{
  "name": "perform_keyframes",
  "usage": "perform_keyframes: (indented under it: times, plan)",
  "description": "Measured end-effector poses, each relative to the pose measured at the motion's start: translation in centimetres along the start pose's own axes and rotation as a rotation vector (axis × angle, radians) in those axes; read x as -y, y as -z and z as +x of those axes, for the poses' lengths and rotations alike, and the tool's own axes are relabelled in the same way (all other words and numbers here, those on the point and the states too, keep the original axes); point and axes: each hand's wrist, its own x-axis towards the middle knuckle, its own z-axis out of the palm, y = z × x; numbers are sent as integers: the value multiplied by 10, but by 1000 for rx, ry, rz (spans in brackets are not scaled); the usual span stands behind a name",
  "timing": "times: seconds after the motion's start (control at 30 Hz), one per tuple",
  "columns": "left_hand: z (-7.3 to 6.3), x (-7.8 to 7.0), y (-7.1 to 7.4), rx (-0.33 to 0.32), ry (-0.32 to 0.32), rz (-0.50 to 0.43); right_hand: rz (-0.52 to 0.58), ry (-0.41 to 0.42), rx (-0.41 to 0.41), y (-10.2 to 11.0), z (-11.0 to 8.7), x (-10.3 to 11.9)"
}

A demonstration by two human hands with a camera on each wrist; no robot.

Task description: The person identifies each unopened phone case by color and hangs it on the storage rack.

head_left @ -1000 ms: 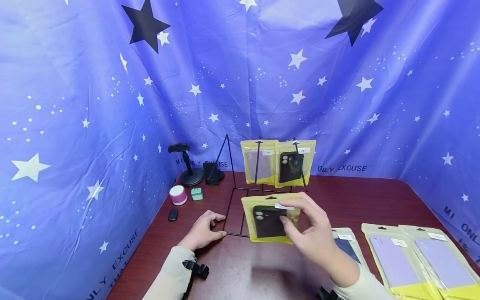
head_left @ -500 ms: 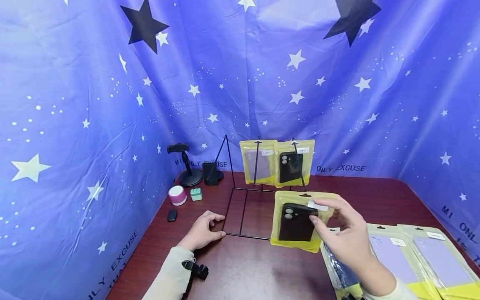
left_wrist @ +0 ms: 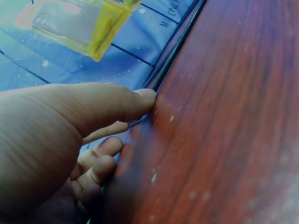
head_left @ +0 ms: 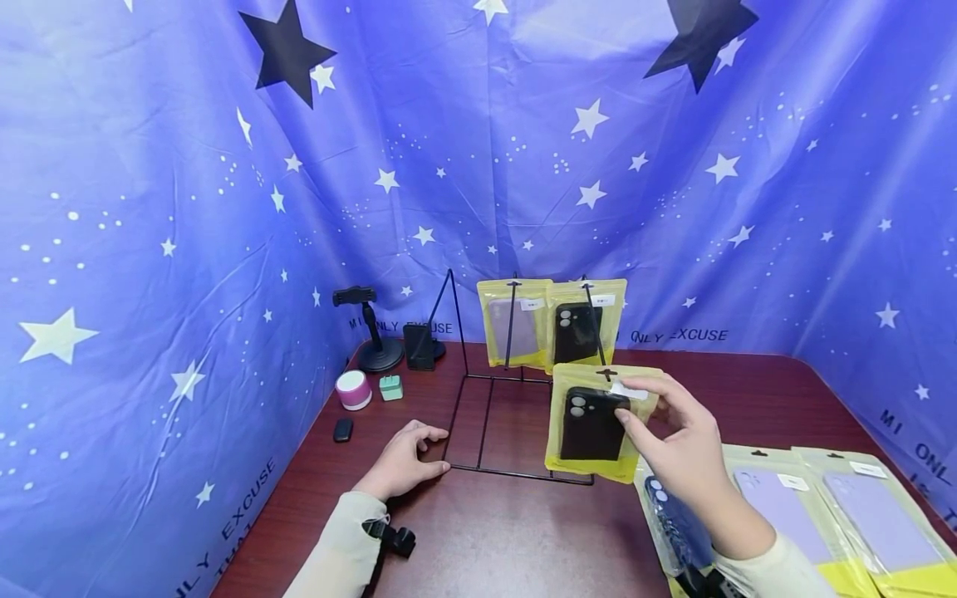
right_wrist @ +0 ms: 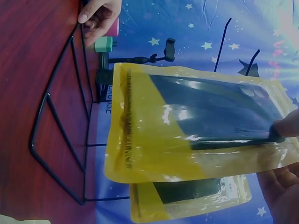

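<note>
My right hand (head_left: pixel 684 453) pinches a bagged black phone case (head_left: pixel 594 423) at its upper right, thumb in front, over the white label. In the head view this bag is in front of the black wire display rack (head_left: pixel 478 428), below two bags hung on its prongs: a bagged lilac case (head_left: pixel 516 324) and another bagged black case (head_left: pixel 577 332). My left hand (head_left: pixel 404 461) holds the front left corner of the rack's base; the left wrist view shows the thumb on the rod. The right wrist view shows the held bag's yellow bottom and glossy front.
On the right lie a bagged dark blue case (head_left: pixel 676 523), partly behind my right arm, and two bagged lilac cases (head_left: pixel 781 511). To the left stand a phone holder (head_left: pixel 377 353), a dark phone-like item (head_left: pixel 419 345), a pink-and-white jar (head_left: pixel 354 390), a green charger (head_left: pixel 391 387) and a small black item (head_left: pixel 343 429).
My right hand has carried the bagged black case to the right, then slightly up and toward the rack. The left hand stays on the rack's corner.
</note>
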Motion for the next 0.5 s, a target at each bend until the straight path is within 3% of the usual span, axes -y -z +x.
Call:
perform_keyframes:
  times: [0.2,0.5]
  plan:
    - [0,1,0,0,0,1,-6,-91,41,-2,10,-27]
    - [1,3,-2,-5,0,9,-9,-83,37,-11,40,-32]
